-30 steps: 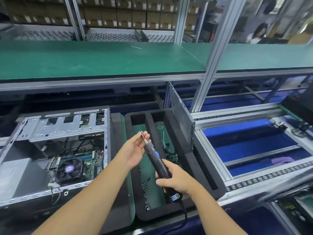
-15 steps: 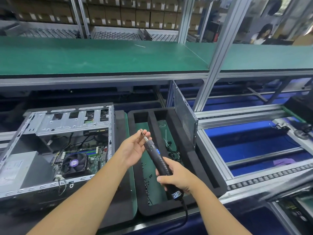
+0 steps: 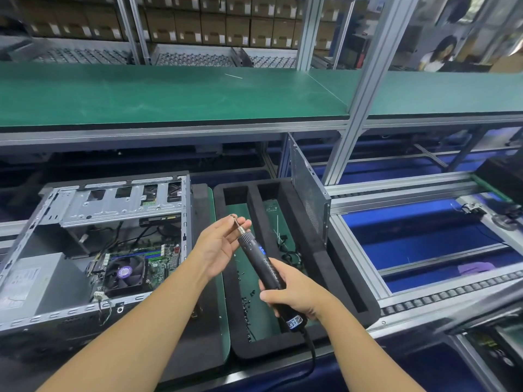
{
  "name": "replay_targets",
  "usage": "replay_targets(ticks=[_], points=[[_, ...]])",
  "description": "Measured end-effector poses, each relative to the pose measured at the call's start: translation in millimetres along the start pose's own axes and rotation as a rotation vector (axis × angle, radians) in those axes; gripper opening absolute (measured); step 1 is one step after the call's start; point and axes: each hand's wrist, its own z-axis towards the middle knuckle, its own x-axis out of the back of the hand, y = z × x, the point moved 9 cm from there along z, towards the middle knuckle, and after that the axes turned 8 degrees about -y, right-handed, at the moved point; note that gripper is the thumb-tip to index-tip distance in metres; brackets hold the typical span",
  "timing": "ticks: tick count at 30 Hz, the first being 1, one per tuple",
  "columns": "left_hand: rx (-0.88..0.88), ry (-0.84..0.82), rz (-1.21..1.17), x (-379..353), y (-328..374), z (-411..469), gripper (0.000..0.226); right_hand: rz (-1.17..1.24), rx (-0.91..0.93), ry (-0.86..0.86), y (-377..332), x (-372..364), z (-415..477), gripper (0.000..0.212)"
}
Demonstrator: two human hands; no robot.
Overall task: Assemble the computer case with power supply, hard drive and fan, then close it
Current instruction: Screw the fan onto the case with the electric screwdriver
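Your right hand (image 3: 291,295) grips the screwdriver (image 3: 263,264), tilted up so your left hand (image 3: 218,247) pinches its bit, likely seating a screw; the case (image 3: 113,210) lies left of both.

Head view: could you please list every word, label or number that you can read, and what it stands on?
No text can be read.
Electric screwdriver: label by the cord, blurred.
Power supply: grey label, too small.
Fan: purple hub sticker, blurred.
Cardboard boxes: white labels, too small.
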Motion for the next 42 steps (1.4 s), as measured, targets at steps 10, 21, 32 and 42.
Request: replay_targets(ticks=[10, 21, 32, 42], points=[[-0.056, 0.099, 0.060, 8.0, 16.5, -10.8, 0.014, 0.085, 0.033, -0.043, 3.1, -13.1, 12.9, 0.053], [-0.047, 0.040, 0.194, 31.6, 86.3, -60.1, 0.022, 0.143, 0.167, -0.079, -39.5, -84.1, 36.6, 0.053], [-0.197, 0.111, 0.989, 84.7, 224.9, -145.9, 0.020, 0.290, 0.275, 0.026, -73.5, -181.0, 34.9, 0.059], [0.437, -0.345, 2.009, 196.3, 138.3, -179.3, 0.072, 0.379, 0.258, 0.184, -50.4, -227.8, -3.6, 0.050]])
